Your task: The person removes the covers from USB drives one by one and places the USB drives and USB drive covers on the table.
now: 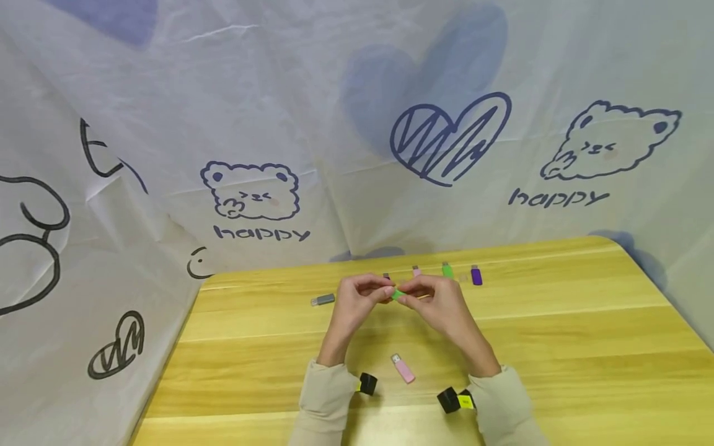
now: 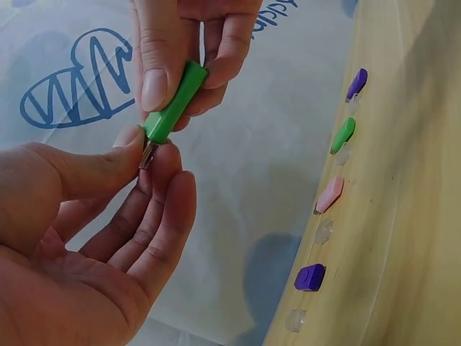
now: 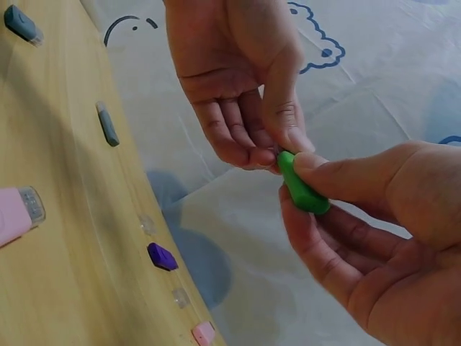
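Observation:
Both hands meet over the far part of the table, holding a green USB stick [image 1: 398, 294] between them. My right hand [image 1: 446, 303] pinches the green body between thumb and fingers. At the stick's other end, the thumb and index finger of my left hand [image 1: 356, 303] pinch around the metal plug [image 2: 148, 155]. In the left wrist view the plug points down toward the left palm. Whether a clear cap covers it, I cannot tell. The left hand's other fingers lie loosely bent beside it.
A pink USB stick [image 1: 403, 368] lies near the forearms, a grey one [image 1: 323, 300] to the left. Along the back edge are purple [image 1: 476, 275], green [image 1: 447, 270] and pink [image 2: 330, 194] sticks, with clear caps [image 2: 324, 231] among them. A printed cloth [image 1: 357, 210] hangs behind.

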Available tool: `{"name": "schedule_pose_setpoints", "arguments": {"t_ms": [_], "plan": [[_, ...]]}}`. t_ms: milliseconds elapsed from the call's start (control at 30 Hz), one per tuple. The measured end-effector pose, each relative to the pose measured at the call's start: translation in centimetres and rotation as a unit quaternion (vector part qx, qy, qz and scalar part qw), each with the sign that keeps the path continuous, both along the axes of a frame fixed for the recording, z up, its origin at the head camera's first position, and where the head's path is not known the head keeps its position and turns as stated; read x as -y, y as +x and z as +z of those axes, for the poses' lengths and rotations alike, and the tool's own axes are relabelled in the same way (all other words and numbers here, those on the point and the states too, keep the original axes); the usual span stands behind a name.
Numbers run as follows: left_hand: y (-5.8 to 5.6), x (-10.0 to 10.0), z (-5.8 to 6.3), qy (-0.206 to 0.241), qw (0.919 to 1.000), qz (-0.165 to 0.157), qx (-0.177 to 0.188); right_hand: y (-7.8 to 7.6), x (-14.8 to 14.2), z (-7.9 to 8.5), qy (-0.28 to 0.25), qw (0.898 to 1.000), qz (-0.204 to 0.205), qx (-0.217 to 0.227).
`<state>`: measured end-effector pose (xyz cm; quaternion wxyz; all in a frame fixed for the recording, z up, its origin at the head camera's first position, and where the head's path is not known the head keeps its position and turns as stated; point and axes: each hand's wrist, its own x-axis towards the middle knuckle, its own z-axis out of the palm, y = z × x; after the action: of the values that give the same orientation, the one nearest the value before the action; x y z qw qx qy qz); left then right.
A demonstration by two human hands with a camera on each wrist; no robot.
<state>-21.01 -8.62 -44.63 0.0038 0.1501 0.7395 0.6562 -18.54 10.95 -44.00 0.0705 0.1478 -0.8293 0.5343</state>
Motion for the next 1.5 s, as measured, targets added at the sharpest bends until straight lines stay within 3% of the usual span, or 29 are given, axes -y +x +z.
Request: {"name": "schedule_pose_setpoints", "arguments": {"t_ms": [167, 233, 433, 567, 733, 933, 1167, 1500], "plan": [[-0.4, 1.9, 0.3, -0.002, 0.9976, 0.069, 0.005, -0.1, -1.1, 0.2, 0.011, 0.999, -0.02, 0.035], [-0.5, 2.6, 0.3, 0.01, 0.9965, 0.083, 0.009, -0.1, -1.6, 0.3, 0.009, 0.999, -0.024, 0.047], [-0.6, 2.3, 0.2, 0.009, 0.9991, 0.041, 0.008, -0.2, -3.0, 0.4, 0.007, 0.999, -0.018, 0.031], [-0.6, 1.5, -0.1, -0.013, 0.9995, 0.027, 0.009, -0.1, -5.3, 0.2, 0.014, 0.998, -0.059, 0.027], [-0.5, 0.9, -0.3, -0.026, 0.9994, 0.02, 0.012, -0.1, -9.1, -0.5, 0.008, 0.989, -0.123, 0.08], [-0.5, 0.9, -0.4, -0.025, 0.9994, 0.02, 0.011, -0.2, -11.9, -1.9, 0.021, 0.977, -0.16, 0.137], [-0.6, 0.9, -0.7, -0.028, 0.9995, 0.012, 0.007, -0.6, -12.7, -3.6, 0.028, 0.968, -0.174, 0.18], [-0.4, 0.0, -1.0, -0.039, 0.9987, 0.003, 0.032, -1.2, -11.9, -5.6, 0.083, 0.959, -0.213, 0.17]]}}
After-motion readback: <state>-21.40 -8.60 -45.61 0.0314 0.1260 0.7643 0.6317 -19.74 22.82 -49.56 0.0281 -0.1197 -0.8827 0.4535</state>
